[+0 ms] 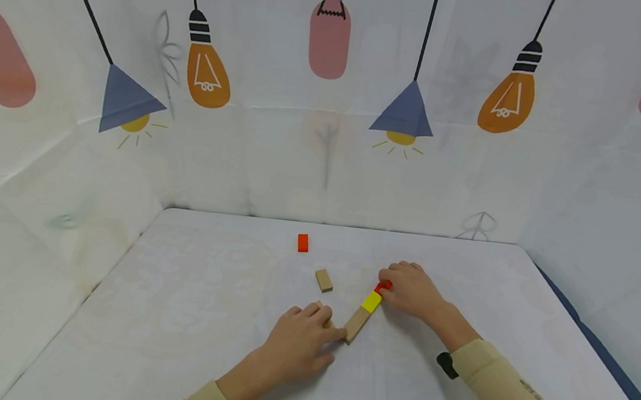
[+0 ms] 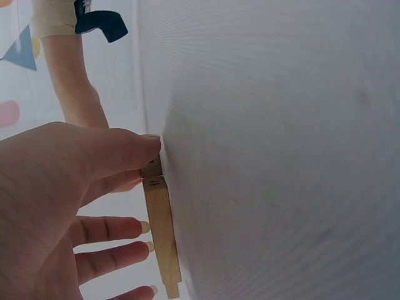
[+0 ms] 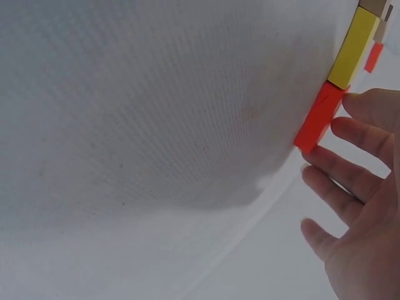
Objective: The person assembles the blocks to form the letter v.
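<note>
Right hand (image 1: 411, 291): clamped on the red block (image 3: 322, 117), abutting the yellow block's (image 1: 371, 301) far end. Left hand (image 1: 298, 339): index finger straight, touching the wooden section (image 1: 358, 324) at the yellow block's near end. Loose wooden block (image 1: 324, 280): left of the yellow block.

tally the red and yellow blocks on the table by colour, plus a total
Red: 2 (the far red block, and the near red block that the right hand touches)
Yellow: 1 (the yellow block, end to end with the near red block)
Total: 3
</note>
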`<act>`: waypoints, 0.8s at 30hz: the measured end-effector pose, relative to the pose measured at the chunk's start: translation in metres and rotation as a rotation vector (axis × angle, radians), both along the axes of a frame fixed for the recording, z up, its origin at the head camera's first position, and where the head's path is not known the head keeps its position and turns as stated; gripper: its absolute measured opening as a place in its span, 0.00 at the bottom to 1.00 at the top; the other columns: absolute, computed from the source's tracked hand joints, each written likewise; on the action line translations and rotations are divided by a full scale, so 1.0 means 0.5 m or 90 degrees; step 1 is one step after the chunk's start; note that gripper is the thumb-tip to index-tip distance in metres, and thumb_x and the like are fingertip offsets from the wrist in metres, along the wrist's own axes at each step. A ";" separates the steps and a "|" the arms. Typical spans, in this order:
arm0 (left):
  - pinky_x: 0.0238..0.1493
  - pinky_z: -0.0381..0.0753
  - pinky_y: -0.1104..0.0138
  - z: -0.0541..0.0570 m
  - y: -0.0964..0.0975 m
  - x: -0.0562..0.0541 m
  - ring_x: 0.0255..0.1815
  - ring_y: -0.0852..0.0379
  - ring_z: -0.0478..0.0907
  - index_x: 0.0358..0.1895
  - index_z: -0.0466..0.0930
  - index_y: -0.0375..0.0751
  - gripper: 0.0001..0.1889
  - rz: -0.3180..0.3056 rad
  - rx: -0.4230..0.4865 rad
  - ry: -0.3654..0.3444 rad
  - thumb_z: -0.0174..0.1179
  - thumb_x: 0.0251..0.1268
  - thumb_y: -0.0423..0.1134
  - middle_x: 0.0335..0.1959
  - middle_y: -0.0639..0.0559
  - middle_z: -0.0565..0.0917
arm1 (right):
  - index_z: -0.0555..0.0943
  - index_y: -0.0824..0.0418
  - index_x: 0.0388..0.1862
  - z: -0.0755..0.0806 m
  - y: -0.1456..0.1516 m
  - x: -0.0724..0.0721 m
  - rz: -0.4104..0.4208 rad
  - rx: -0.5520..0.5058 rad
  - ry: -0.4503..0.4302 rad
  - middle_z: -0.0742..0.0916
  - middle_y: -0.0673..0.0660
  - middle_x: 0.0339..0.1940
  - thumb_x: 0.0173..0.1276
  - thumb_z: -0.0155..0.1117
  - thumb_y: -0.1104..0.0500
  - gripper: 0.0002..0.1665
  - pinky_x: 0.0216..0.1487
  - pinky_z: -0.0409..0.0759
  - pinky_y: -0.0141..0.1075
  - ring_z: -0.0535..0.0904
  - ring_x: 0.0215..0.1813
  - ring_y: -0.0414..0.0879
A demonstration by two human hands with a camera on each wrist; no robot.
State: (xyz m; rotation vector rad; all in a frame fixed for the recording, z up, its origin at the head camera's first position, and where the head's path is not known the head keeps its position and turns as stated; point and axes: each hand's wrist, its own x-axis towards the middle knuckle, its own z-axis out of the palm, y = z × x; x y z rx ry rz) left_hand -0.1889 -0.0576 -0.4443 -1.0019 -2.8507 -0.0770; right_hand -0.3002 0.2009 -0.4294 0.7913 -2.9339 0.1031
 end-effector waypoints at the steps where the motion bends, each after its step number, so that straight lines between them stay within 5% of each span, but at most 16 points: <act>1: 0.41 0.75 0.65 0.000 0.000 0.000 0.46 0.61 0.69 0.59 0.81 0.68 0.21 -0.001 0.000 0.002 0.65 0.61 0.56 0.43 0.60 0.77 | 0.84 0.54 0.39 0.000 0.000 0.000 0.002 0.000 0.000 0.84 0.49 0.33 0.64 0.66 0.55 0.05 0.59 0.75 0.56 0.75 0.38 0.47; 24: 0.39 0.74 0.65 -0.002 0.000 0.001 0.45 0.61 0.69 0.58 0.81 0.68 0.21 -0.009 0.001 0.023 0.66 0.60 0.55 0.42 0.59 0.78 | 0.83 0.55 0.40 0.000 -0.001 0.004 -0.003 -0.002 -0.020 0.83 0.50 0.34 0.66 0.65 0.55 0.07 0.55 0.77 0.50 0.74 0.38 0.47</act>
